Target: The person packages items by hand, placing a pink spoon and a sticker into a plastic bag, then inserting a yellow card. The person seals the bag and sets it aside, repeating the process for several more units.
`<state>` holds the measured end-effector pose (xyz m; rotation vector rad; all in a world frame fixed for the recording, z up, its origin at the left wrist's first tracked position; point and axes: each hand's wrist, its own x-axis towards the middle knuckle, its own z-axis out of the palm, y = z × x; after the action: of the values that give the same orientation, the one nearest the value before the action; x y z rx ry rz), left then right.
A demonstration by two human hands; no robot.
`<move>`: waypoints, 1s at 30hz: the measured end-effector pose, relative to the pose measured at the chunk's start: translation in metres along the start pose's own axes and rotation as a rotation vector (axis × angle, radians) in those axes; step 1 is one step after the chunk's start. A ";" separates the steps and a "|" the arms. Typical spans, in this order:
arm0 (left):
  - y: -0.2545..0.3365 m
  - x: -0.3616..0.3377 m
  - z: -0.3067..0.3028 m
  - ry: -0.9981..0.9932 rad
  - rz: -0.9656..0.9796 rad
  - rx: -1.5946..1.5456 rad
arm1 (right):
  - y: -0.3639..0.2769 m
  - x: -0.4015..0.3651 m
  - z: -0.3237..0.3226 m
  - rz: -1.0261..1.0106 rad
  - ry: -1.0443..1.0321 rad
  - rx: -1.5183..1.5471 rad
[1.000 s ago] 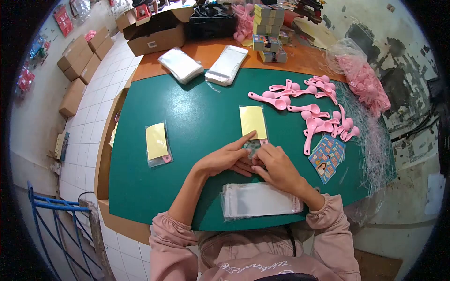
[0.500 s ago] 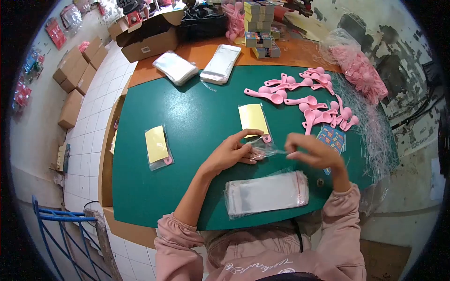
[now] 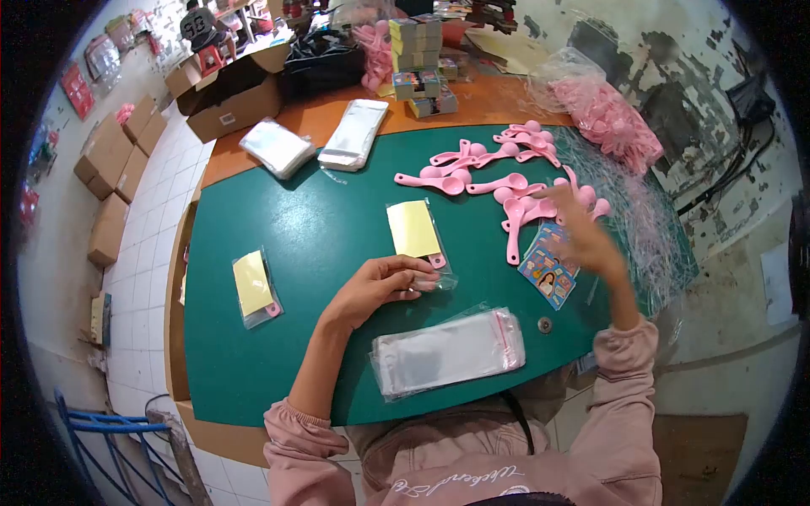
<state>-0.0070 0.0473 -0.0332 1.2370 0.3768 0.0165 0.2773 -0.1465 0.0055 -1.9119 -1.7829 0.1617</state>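
Note:
My left hand (image 3: 384,285) has its fingers closed on the lower end of a clear plastic bag (image 3: 445,281). Inside that bag lie a yellow card (image 3: 413,228) and a pink spoon, of which only the handle end (image 3: 436,261) shows. My right hand (image 3: 582,240), smeared by motion, is over the blue printed cards (image 3: 547,274) and the edge of the pink scoop spoons (image 3: 512,215). Its fingers look stretched apart, with nothing visible in them. A stack of clear bags (image 3: 447,354) lies in front of my body.
Another filled bag (image 3: 254,287) lies at left on the green table (image 3: 321,371). Two bag stacks (image 3: 276,148) (image 3: 354,135), bundled cards (image 3: 415,59) and an open carton (image 3: 228,105) stand behind. Plastic strips (image 3: 633,228) and a sack of pink spoons (image 3: 607,122) are at right.
My right hand has left the bag's flap, where it pulled at a thin clear strip, and moved up right over the cards. My left hand stays on the bag. The whole view has shifted.

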 end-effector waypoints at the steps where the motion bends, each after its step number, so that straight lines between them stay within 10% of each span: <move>1: 0.001 0.000 0.000 0.025 -0.004 0.002 | -0.046 0.017 0.016 -0.131 -0.062 0.063; 9: 0.011 -0.013 -0.012 0.051 -0.013 -0.147 | -0.071 0.051 0.107 -0.062 0.052 0.493; 16: 0.002 0.001 0.022 0.445 0.289 0.760 | -0.060 0.043 0.117 0.174 0.011 1.019; 30: -0.018 0.013 0.017 0.625 0.189 0.417 | -0.067 0.048 0.117 0.425 0.018 1.029</move>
<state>0.0064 0.0289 -0.0483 1.6679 0.8322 0.5180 0.1736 -0.0666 -0.0526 -1.4296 -0.9079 0.9855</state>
